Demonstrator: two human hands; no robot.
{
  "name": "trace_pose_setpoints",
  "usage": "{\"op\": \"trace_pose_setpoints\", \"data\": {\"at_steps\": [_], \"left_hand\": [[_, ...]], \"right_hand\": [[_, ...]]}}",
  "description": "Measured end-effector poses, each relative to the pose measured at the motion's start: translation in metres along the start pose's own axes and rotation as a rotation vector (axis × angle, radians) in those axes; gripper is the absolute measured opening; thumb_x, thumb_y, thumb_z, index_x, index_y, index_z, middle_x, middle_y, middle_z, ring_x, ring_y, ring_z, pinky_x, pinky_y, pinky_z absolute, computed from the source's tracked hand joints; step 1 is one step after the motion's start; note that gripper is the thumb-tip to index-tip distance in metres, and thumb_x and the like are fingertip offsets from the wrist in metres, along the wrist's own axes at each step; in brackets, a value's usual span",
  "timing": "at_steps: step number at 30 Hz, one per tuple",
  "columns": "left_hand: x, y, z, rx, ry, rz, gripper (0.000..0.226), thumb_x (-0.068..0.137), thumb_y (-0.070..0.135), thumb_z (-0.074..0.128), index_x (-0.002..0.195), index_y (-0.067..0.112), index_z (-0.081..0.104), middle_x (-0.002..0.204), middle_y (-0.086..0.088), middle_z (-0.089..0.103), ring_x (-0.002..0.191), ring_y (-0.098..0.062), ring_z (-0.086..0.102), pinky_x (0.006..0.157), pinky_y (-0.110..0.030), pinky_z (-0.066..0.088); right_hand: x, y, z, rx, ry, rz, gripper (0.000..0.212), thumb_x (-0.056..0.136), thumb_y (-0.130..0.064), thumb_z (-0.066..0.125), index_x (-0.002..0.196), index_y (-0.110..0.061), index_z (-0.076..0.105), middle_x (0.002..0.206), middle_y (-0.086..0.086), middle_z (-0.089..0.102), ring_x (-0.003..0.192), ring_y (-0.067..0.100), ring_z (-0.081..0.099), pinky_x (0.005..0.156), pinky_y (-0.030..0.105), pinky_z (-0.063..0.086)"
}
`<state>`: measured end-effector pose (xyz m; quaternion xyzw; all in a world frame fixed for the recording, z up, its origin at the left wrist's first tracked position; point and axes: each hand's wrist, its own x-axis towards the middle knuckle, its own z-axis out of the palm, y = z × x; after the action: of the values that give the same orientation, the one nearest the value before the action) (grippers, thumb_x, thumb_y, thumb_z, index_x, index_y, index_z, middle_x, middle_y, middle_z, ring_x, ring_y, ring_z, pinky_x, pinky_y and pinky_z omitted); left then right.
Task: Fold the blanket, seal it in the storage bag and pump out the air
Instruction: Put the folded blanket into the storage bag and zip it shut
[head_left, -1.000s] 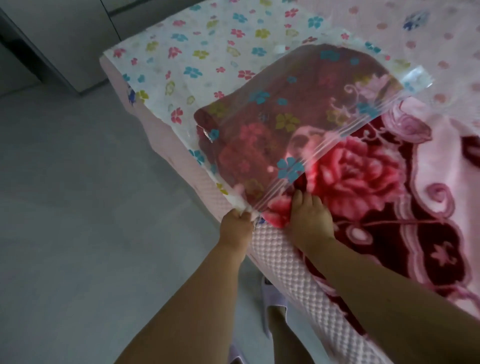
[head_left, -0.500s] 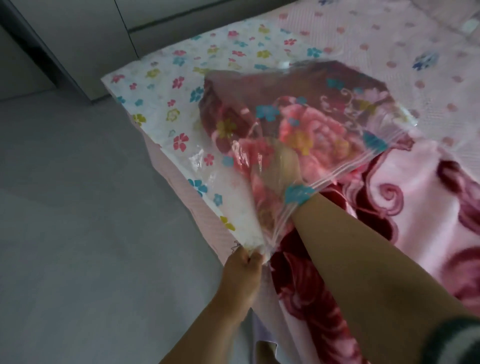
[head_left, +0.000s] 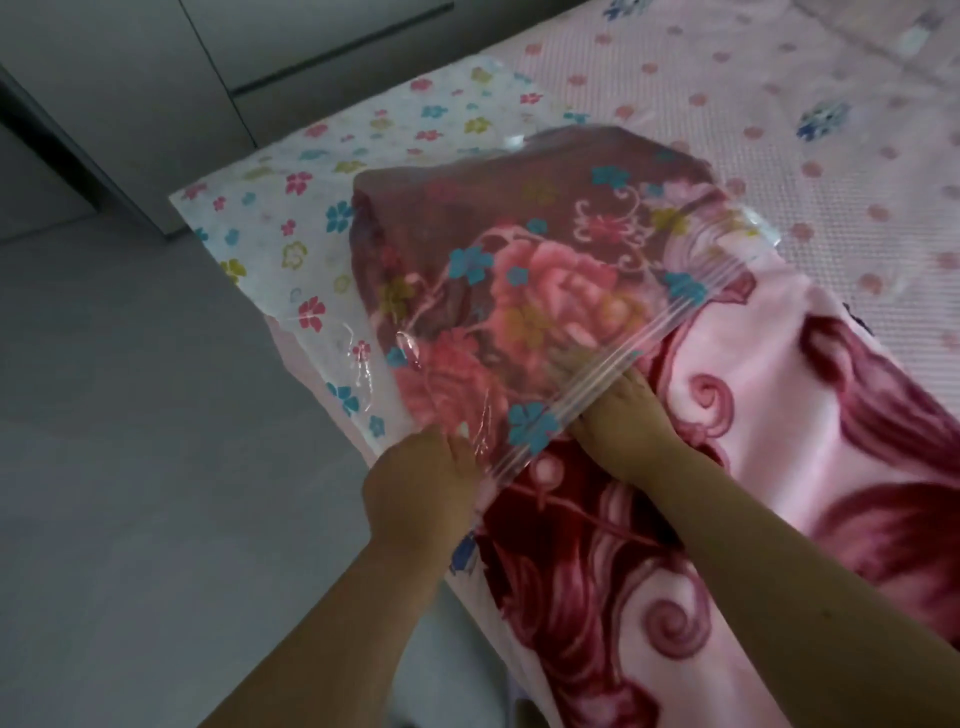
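Observation:
A clear storage bag (head_left: 322, 270) printed with small coloured flowers lies on the bed's near corner. A folded pink and dark red rose-pattern blanket (head_left: 779, 415) is partly inside it, its front end showing through the plastic, the rest trailing out to the right. My left hand (head_left: 421, 488) grips the near corner of the bag's open mouth. My right hand (head_left: 623, 415) lies on the blanket at the mouth, its fingers hidden under the bag's zip strip.
The bed has a pink dotted cover (head_left: 779, 130). Grey floor (head_left: 130, 467) lies to the left. Pale cabinet doors (head_left: 156, 78) stand behind the bed's far corner.
My right hand has drawn back out of the bag to its mouth. More of the blanket now sits inside. My left hand still grips the same corner.

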<state>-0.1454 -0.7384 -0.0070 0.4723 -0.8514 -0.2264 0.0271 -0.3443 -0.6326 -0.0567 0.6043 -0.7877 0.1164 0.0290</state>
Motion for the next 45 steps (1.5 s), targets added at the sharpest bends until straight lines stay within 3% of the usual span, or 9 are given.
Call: {"op": "trace_pose_setpoints", "data": {"at_steps": [5, 8, 11, 15, 19, 30, 33, 39, 45], "left_hand": [[0.049, 0.078, 0.023, 0.054, 0.092, 0.549, 0.035, 0.09, 0.031, 0.048, 0.11, 0.009, 0.066, 0.106, -0.008, 0.065, 0.103, -0.029, 0.059, 0.088, -0.039, 0.048], [0.072, 0.125, 0.037, 0.117, -0.11, 0.651, 0.047, 0.099, 0.034, 0.041, 0.141, 0.012, 0.045, 0.143, -0.007, 0.047, 0.135, -0.023, 0.038, 0.114, -0.035, 0.027], [0.096, 0.171, 0.044, 0.141, -0.127, 0.728, 0.049, 0.101, 0.032, 0.04, 0.146, 0.013, 0.037, 0.151, -0.006, 0.038, 0.14, -0.02, 0.029, 0.116, -0.03, 0.016], [0.131, 0.233, 0.054, 0.128, -0.134, 0.84, 0.047, 0.097, 0.025, 0.048, 0.14, 0.009, 0.045, 0.142, -0.011, 0.048, 0.134, -0.026, 0.038, 0.113, -0.035, 0.026], [0.171, 0.293, 0.077, 0.214, -0.184, 0.934, 0.048, 0.096, 0.03, 0.043, 0.141, 0.013, 0.044, 0.145, -0.008, 0.046, 0.136, -0.025, 0.037, 0.113, -0.036, 0.029], [0.258, 0.396, 0.14, 0.404, -0.474, 1.055, 0.043, 0.093, 0.009, 0.045, 0.135, 0.019, 0.049, 0.141, -0.003, 0.049, 0.128, -0.025, 0.046, 0.107, -0.036, 0.036], [0.287, 0.41, 0.158, 0.551, -0.537, 1.024, 0.064, 0.083, 0.008, 0.063, 0.141, 0.025, 0.043, 0.139, -0.002, 0.051, 0.123, -0.024, 0.051, 0.1, -0.031, 0.042], [0.33, 0.429, 0.19, 0.699, -0.593, 1.053, 0.04, 0.09, 0.021, 0.054, 0.129, 0.012, 0.052, 0.129, -0.012, 0.057, 0.113, -0.03, 0.056, 0.087, -0.033, 0.042], [0.334, 0.435, 0.186, 0.321, -0.59, 1.161, 0.014, 0.093, 0.016, 0.058, 0.094, 0.007, 0.07, 0.087, -0.002, 0.061, 0.082, -0.013, 0.053, 0.062, -0.023, 0.036]], "right_hand": [[-0.026, 0.048, -0.022, -0.03, 0.01, 0.296, 0.053, 0.094, -0.043, 0.038, 0.132, -0.012, 0.058, 0.137, 0.009, 0.056, 0.128, 0.03, 0.051, 0.109, 0.044, 0.033], [-0.025, 0.078, -0.035, 0.007, 0.1, 0.382, 0.05, 0.092, -0.039, 0.041, 0.127, -0.011, 0.061, 0.134, 0.01, 0.059, 0.126, 0.027, 0.053, 0.107, 0.04, 0.035], [-0.03, 0.122, -0.05, 0.061, 0.15, 0.589, 0.055, 0.088, -0.041, 0.037, 0.127, -0.009, 0.06, 0.132, 0.013, 0.059, 0.124, 0.031, 0.053, 0.103, 0.042, 0.038], [-0.032, 0.186, -0.078, 0.127, 0.023, 1.003, 0.07, 0.085, -0.051, 0.056, 0.138, -0.007, 0.043, 0.14, 0.014, 0.047, 0.133, 0.031, 0.038, 0.111, 0.04, 0.026], [-0.031, 0.233, -0.09, 0.269, -0.102, 1.273, 0.1, 0.069, -0.073, 0.064, 0.141, -0.009, 0.037, 0.14, 0.015, 0.046, 0.129, 0.035, 0.043, 0.105, 0.046, 0.037], [-0.02, 0.251, -0.06, 0.484, -0.322, 1.222, 0.11, 0.038, -0.089, 0.065, 0.126, -0.024, 0.051, 0.121, -0.003, 0.063, 0.108, 0.023, 0.06, 0.095, 0.04, 0.046], [-0.018, 0.252, -0.047, 0.379, -0.377, 1.23, 0.096, 0.046, -0.084, 0.067, 0.12, -0.024, 0.054, 0.118, -0.004, 0.064, 0.106, 0.023, 0.06, 0.091, 0.038, 0.046], [-0.016, 0.252, -0.037, 0.422, -0.278, 1.254, 0.054, 0.066, -0.055, 0.077, 0.109, -0.026, 0.063, 0.112, 0.001, 0.066, 0.103, 0.025, 0.061, 0.089, 0.036, 0.049], [-0.008, 0.248, -0.039, 0.481, -0.127, 1.278, 0.031, 0.065, -0.038, 0.082, 0.086, -0.022, 0.065, 0.092, 0.005, 0.068, 0.091, 0.028, 0.064, 0.075, 0.033, 0.05]]}}
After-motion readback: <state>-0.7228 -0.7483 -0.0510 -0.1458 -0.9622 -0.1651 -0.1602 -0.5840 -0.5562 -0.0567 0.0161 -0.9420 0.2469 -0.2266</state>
